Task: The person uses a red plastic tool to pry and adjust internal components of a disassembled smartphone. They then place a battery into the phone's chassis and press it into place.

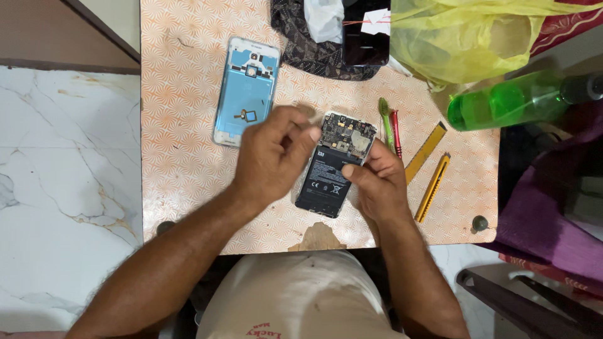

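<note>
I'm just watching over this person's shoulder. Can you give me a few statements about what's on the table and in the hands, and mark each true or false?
1. Both hands are on the opened phone, the left hand at its side and the right hand at the other. True.
2. The phone's battery is hidden under a cover. False: the black battery and the circuit board above it lie bare.
3. The removed back cover lies to the left of the phone, inner side up. True.
4. A red bottle lies at the table's right edge. False: the bottle is green.
5. Two yellow tools lie right of the phone. True.
</note>
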